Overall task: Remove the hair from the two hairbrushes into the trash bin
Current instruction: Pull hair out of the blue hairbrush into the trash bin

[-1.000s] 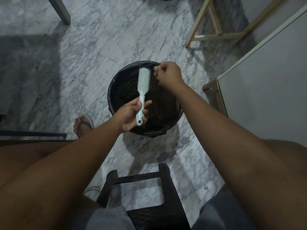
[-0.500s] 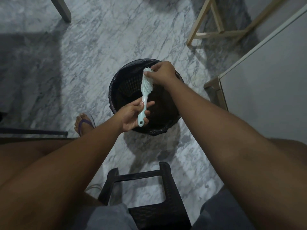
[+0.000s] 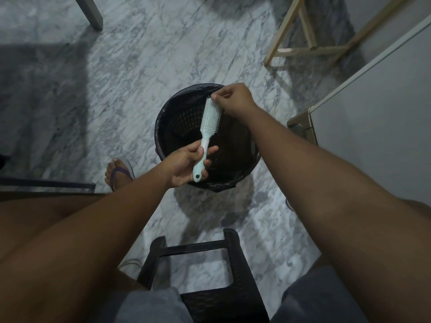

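Note:
A pale mint hairbrush (image 3: 209, 120) is held over a round black trash bin (image 3: 168, 117) lined with a dark bag. My left hand (image 3: 184, 163) grips the brush's handle, bristles turned to the right. At the top end of the brush head my right hand (image 3: 233, 99) has its fingertips pinched together against the bristles; any hair between them is too fine to make out. Only one brush is in view.
A dark wicker stool (image 3: 205, 276) stands between my knees, close to the camera. A white cabinet (image 3: 373, 113) is at the right, a light wooden frame (image 3: 303, 50) at the upper right, a grey furniture leg (image 3: 91, 12) at the upper left. A sandalled foot (image 3: 119, 173) rests left of the bin.
My right hand came from the right of the brush onto its head, then slid up to the top end. The brush tilted slightly, top to the right.

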Demonstrator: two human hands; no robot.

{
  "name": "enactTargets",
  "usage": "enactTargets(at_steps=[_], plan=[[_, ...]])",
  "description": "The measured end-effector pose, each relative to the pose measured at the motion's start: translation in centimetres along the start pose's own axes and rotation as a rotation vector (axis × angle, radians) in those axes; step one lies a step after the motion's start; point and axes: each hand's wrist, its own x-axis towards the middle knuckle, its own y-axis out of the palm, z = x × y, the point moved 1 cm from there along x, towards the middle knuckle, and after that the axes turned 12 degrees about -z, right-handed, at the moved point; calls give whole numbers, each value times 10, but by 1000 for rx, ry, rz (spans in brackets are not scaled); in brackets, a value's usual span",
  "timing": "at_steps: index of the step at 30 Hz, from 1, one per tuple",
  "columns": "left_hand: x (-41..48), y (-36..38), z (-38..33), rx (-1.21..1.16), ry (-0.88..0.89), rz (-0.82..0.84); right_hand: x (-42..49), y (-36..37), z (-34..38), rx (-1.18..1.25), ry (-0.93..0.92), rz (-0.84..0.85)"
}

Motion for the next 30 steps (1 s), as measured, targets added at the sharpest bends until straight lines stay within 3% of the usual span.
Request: enactTargets(at_steps=[2,7,11,17,21,24,26,30], plan=[[-1,-3,3,-2,-7,-7,2,-4,7,-120,-60,-1],[1,-2,6,-101,11,1,4,-7,16,-85,58,-140],[4,2,-2,-104,45,-19,-13,-4,4,-93,122,34],[2,9,-10,-75,63,-8,-37,3,-5,126,129,92],[2,0,-11,-81,67,-30,-30,-11,1,78,-8,-69],[4,-4,-7,-84,62,-36,-23,-16,6,201,4,-243],[4,-2,-6,-82,64,-37,-12,-14,-2,176,38,-271],[1,9,-8,-62,66,-21,-27,-11,-6,103,208,96]])
